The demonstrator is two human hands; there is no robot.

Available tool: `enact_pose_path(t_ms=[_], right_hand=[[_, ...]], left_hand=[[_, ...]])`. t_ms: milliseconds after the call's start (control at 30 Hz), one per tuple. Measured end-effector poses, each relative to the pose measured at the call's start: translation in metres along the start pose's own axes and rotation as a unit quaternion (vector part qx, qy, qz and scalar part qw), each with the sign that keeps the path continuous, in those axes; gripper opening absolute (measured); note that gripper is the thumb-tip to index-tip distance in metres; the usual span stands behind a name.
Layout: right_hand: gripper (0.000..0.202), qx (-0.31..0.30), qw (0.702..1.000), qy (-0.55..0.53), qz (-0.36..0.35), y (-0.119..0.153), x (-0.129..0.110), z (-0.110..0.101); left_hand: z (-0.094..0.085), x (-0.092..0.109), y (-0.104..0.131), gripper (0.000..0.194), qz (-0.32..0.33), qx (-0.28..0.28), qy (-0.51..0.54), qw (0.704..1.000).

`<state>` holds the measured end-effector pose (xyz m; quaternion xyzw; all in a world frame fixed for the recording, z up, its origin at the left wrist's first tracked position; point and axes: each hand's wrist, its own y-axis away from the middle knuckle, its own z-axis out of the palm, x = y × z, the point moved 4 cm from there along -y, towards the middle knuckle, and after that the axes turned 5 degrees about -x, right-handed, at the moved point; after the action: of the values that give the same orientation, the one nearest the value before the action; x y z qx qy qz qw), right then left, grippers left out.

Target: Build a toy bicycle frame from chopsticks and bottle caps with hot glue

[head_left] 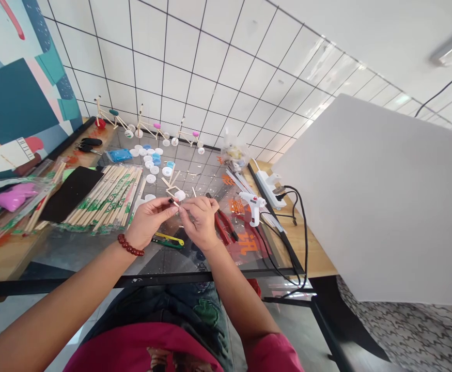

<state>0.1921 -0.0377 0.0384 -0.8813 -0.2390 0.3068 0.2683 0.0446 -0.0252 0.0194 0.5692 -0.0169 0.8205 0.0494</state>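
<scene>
Over the glass table, my left hand point(145, 223) and my right hand point(201, 223) meet at a short wooden stick point(175, 204) with a small black piece at its end. My left fingers pinch it near the black end; my right fingers close on its other side. Just beyond them lies a small frame of joined sticks point(170, 184) with a white bottle cap point(180, 195) by it. Under my hands rests a yellow-and-green cutter knife point(169, 239). Beside my right hand are red-handled pliers point(226, 227), their upper part partly hidden.
A white glue gun point(253, 206) and a power strip point(270, 187) with black cables are at right. Packed chopsticks point(107, 199), a black sheet point(73, 194) and a pink bag point(13, 197) lie left. Bottle caps point(151, 178) and several stick-built bicycles point(148, 126) stand toward the tiled wall.
</scene>
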Motion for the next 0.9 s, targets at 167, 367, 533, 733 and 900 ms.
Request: enact_pose_path(t_ms=[167,367,533,733,900], right_hand=[[0.018,-0.006,1.000,0.000,0.005,0.000,-0.001,0.001],[0.019,-0.014,0.999,-0.018,0.048,-0.001,0.000,0.002],[0.020,-0.043,0.996,-0.032,0.072,0.000,-0.003,0.006],[0.019,-0.041,0.994,-0.039,0.097,-0.001,-0.003,-0.001],[0.011,-0.005,0.985,-0.115,0.128,-0.002,0.010,-0.004]], left_hand=[[-0.003,-0.002,0.000,0.040,-0.021,0.018,0.015,0.999],[-0.004,-0.006,-0.001,0.040,-0.036,-0.002,0.025,0.999],[-0.004,-0.008,-0.001,0.039,-0.017,0.004,0.000,1.000],[-0.006,-0.008,-0.003,0.035,-0.036,-0.002,0.035,0.999],[-0.003,-0.002,-0.001,0.033,-0.043,-0.030,0.015,0.999]])
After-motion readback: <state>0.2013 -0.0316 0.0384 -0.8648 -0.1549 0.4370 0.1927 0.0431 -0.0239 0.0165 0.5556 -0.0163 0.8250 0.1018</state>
